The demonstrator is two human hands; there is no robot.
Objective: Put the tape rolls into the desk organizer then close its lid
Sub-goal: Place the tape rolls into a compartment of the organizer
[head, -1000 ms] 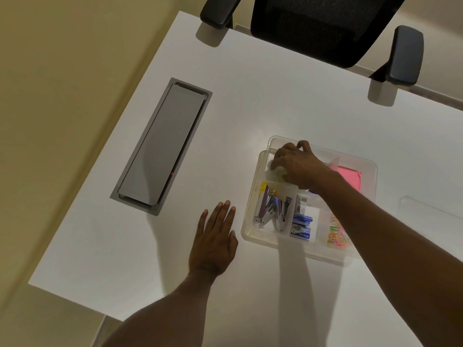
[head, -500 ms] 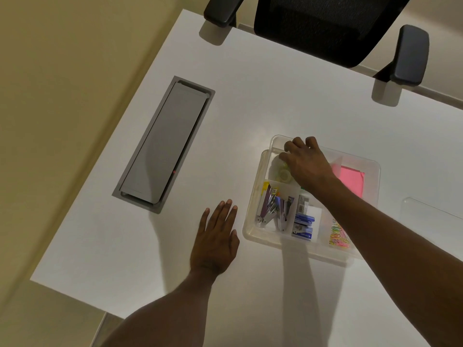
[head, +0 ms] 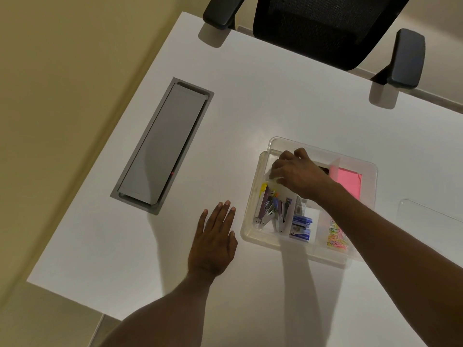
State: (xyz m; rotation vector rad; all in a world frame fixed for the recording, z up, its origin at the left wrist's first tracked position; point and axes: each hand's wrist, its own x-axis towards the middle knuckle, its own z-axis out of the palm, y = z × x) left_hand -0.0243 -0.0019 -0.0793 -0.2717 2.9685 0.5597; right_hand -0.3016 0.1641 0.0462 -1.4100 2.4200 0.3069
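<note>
Right hand [head: 299, 172] down inside the clear desk organizer [head: 260, 236], fingers curled over the far left compartment. Tape rolls hidden under that hand, so whether the grip is clamped on one: cannot tell. Left hand [head: 213, 242] flat on the white table [head: 250, 108], fingers spread apart, holding nothing, just beside the organizer's near left corner. Staplers [head: 271, 212] packed in the near left compartment, blue staple boxes [head: 302, 227] next along, coloured paper clips [head: 337, 237] in the near right one, partly under the right forearm. Pink sticky notes [head: 347, 182] in the far right compartment. Clear lid [head: 431, 216] lying off on the table to the right, apart from the organizer. Grey cable hatch [head: 162, 146] set into the table on the left, black chair [head: 323, 28] at the far edge.
</note>
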